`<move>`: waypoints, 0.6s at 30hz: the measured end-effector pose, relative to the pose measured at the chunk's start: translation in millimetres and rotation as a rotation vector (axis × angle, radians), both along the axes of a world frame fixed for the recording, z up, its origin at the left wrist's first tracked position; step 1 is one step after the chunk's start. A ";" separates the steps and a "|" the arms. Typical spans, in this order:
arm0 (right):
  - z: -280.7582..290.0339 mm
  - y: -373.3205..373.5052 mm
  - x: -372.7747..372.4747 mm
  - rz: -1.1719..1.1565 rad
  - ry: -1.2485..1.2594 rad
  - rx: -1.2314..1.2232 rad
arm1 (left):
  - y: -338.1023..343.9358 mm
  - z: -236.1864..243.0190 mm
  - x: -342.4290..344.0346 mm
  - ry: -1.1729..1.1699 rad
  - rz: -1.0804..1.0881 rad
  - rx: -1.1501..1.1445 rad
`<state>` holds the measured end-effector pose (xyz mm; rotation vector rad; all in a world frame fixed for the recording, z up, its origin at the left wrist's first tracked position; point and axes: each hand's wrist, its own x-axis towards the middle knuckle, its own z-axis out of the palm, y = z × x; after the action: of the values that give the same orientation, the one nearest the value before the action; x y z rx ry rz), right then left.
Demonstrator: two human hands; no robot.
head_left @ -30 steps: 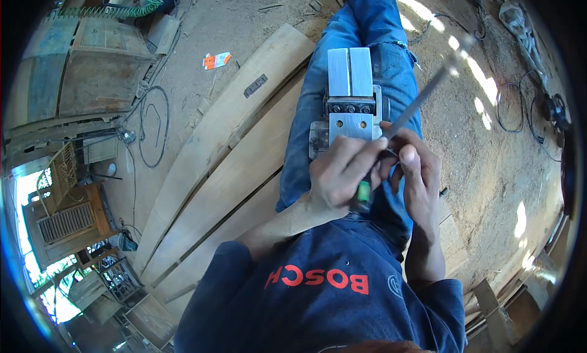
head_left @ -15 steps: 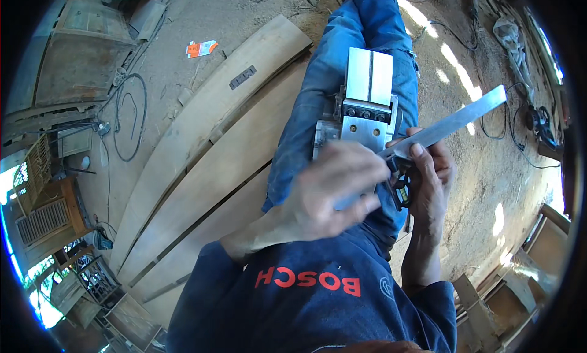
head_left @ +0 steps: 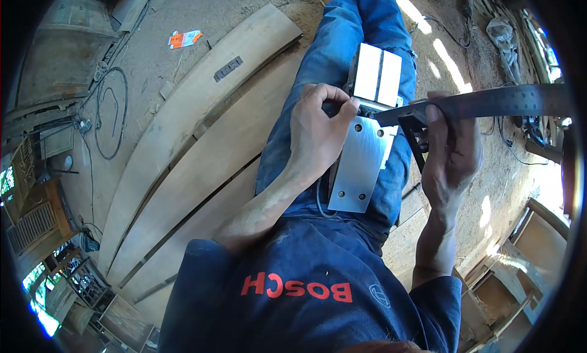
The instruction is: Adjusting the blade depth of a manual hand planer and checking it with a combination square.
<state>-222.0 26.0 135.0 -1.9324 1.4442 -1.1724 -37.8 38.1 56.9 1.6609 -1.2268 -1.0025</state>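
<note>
1 ruler (head_left: 510, 101), right of frame, long axis near-horizontal, broad end pointing right, held in right hand (head_left: 451, 154); 1 planer (head_left: 359, 166), centre; left hand (head_left: 321, 130) curled at it, can't tell if gripping

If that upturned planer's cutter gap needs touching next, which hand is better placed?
Probably the left hand: it is right at the cutter gap of the planer, and no tool shows in it. The right hand is occupied, gripping the combination square.
</note>
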 end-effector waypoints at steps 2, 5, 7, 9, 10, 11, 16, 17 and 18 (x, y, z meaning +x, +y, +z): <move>-2.4 -4.4 3.3 0.034 0.051 -0.051 | -1.5 -2.4 -0.6 0.011 0.036 0.013; -6.6 -9.0 7.7 0.073 0.065 -0.089 | -2.3 -9.2 0.7 0.114 0.032 0.061; -6.9 -8.8 11.0 0.087 0.070 -0.101 | -1.7 -10.1 1.0 0.149 0.032 0.078; -4.9 -6.2 15.2 0.084 0.116 -0.065 | -1.1 -8.6 0.4 0.153 0.026 0.087; -4.1 -5.1 16.8 0.081 0.139 -0.047 | -1.0 -8.0 0.0 0.155 0.023 0.092; -3.9 -4.6 17.8 0.079 0.163 -0.030 | -0.8 -8.0 -0.2 0.157 0.019 0.096; -13.8 -6.8 17.9 0.071 0.171 -0.162 | -4.8 -11.0 -2.8 0.180 0.030 0.075; -13.3 -6.6 18.7 0.073 0.171 -0.160 | -5.0 -10.9 -2.2 0.180 0.031 0.076; -11.9 -6.3 19.9 0.069 0.164 -0.167 | -5.4 -10.3 -1.5 0.187 0.030 0.081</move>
<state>-202.0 19.7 123.1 -2.2197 1.3852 -1.1587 -39.3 32.6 46.6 1.6021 -1.0483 -1.1740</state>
